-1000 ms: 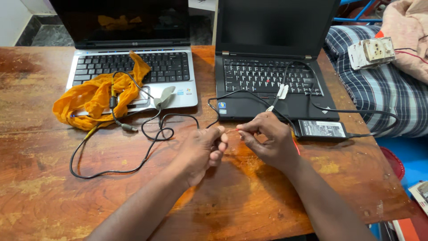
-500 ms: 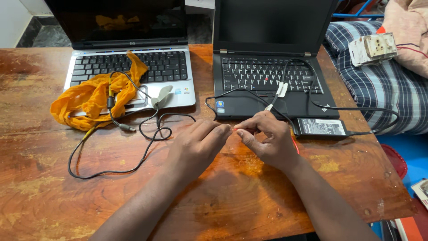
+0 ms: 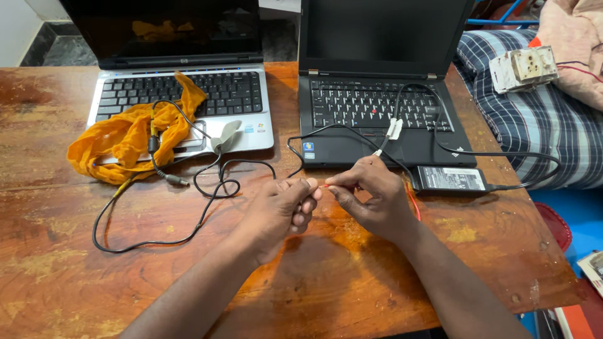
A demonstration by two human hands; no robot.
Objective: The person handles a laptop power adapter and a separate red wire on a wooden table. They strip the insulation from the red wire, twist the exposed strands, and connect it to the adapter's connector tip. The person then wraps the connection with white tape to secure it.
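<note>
Thin red wire (image 3: 411, 199) is pinched by its tip between your hands: left hand (image 3: 282, 210) and right hand (image 3: 370, 194) almost touch over the brown wooden bench (image 3: 75, 276), near the black power adapter (image 3: 451, 179).

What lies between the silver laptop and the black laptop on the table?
In the head view, a strip of bare wooden table separates the silver laptop from the black laptop; a black cable loops across the strip's near end.
</note>
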